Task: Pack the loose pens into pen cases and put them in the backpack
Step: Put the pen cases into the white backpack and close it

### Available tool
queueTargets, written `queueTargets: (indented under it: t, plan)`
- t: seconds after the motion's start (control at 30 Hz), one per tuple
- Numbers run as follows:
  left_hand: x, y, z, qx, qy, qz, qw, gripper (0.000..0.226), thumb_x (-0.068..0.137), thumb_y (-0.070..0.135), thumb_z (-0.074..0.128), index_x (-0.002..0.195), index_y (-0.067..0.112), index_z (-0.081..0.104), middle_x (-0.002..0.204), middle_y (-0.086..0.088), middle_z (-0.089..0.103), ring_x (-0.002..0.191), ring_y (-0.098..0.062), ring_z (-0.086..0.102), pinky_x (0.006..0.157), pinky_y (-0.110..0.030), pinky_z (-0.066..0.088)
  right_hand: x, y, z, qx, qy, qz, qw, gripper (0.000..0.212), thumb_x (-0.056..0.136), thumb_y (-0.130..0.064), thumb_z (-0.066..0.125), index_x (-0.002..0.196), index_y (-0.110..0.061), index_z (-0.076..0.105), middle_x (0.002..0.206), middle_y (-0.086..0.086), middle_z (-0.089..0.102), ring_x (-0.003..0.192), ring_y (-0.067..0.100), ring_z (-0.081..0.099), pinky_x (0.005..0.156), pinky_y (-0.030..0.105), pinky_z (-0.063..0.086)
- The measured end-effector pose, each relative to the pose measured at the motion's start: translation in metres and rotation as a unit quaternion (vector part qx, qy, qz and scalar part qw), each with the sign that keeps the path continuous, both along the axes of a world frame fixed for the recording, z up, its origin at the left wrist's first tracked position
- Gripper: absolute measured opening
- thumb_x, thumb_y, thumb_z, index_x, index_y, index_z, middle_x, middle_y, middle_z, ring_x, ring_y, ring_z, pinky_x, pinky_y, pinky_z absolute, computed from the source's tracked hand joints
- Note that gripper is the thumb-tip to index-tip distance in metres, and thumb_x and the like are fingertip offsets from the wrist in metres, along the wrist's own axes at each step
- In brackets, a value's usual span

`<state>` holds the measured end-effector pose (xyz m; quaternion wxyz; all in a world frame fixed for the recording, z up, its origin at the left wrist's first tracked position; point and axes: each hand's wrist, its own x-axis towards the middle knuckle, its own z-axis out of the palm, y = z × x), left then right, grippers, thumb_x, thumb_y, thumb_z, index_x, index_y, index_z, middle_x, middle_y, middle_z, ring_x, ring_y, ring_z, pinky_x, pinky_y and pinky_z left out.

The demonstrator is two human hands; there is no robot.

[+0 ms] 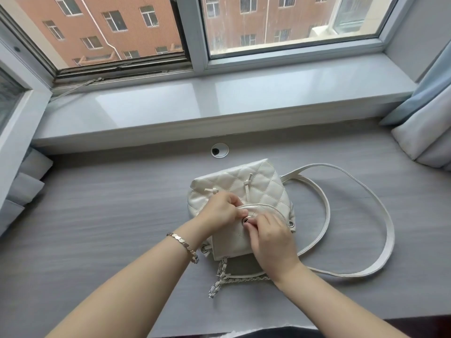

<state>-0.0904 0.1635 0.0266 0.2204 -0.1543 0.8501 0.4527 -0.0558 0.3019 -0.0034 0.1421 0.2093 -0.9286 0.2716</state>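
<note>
A white quilted backpack (258, 184) lies on the grey counter (97, 215), near its middle and just in front of the person. Its flap (229, 242) faces up, toward the person. The left hand (219, 212) has its fingers curled over the flap's upper edge and grips it. The right hand (271, 237) pinches the round metal clasp (246, 220) on the flap between thumb and fingertips. The two hands sit just beside each other on the bag.

The shoulder straps (380, 215) loop flat on the counter to the right. A short chain (219, 276) trails from the bag's near end. A metal bracelet (185, 245) circles the left wrist. A round cable grommet (219, 150) sits in the counter behind the bag, below the window sill (219, 103).
</note>
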Motion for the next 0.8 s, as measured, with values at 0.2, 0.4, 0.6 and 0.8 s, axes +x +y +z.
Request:
queueTargets:
  t: [0.2, 0.4, 0.6, 0.8]
  plan:
    - [0.001, 0.002, 0.003, -0.017, 0.004, -0.001, 1.0, 0.027, 0.081, 0.013, 0.068, 0.059, 0.023, 0.056, 0.063, 0.004, 0.055, 0.066, -0.012, 0.049, 0.066, -0.026, 0.039, 0.001, -0.009, 0.012, -0.001, -0.135, -0.054, 0.989, 0.021, 0.08, -0.024, 0.057, 0.066, -0.008, 0.058, 0.063, 0.008, 0.063, 0.058, 0.026, 0.063, 0.058, 0.028, 0.041]
    - [0.016, 0.008, 0.0, -0.051, 0.057, 0.01, 0.997, 0.023, 0.08, 0.019, 0.066, 0.063, 0.025, 0.053, 0.067, 0.009, 0.054, 0.073, -0.014, 0.05, 0.069, -0.028, 0.039, 0.007, -0.016, 0.02, -0.194, -0.353, -0.158, 0.902, 0.02, 0.089, -0.022, 0.057, 0.075, -0.008, 0.062, 0.079, 0.01, 0.069, 0.079, 0.026, 0.066, 0.075, 0.035, 0.05]
    - [0.035, 0.001, 0.001, 0.005, 0.177, 0.019, 0.984, 0.026, 0.084, 0.011, 0.064, 0.077, 0.035, 0.056, 0.082, 0.014, 0.056, 0.076, -0.01, 0.051, 0.069, -0.018, 0.042, -0.006, 0.003, 0.042, -0.32, -0.544, -0.124, 0.766, 0.026, 0.085, -0.009, 0.063, 0.061, -0.004, 0.058, 0.054, 0.009, 0.059, 0.032, 0.006, 0.056, 0.036, 0.017, 0.048]
    - [0.057, -0.045, -0.003, -0.013, 0.209, 0.329, 0.921, 0.043, 0.088, 0.02, 0.062, 0.127, 0.016, 0.046, 0.131, -0.002, 0.04, 0.104, -0.009, 0.052, 0.083, -0.018, 0.039, -0.038, 0.054, 0.032, -0.232, -0.363, -0.19, 0.882, 0.021, 0.088, -0.031, 0.059, 0.094, -0.011, 0.062, 0.093, 0.006, 0.064, 0.087, 0.02, 0.058, 0.074, 0.026, 0.043]
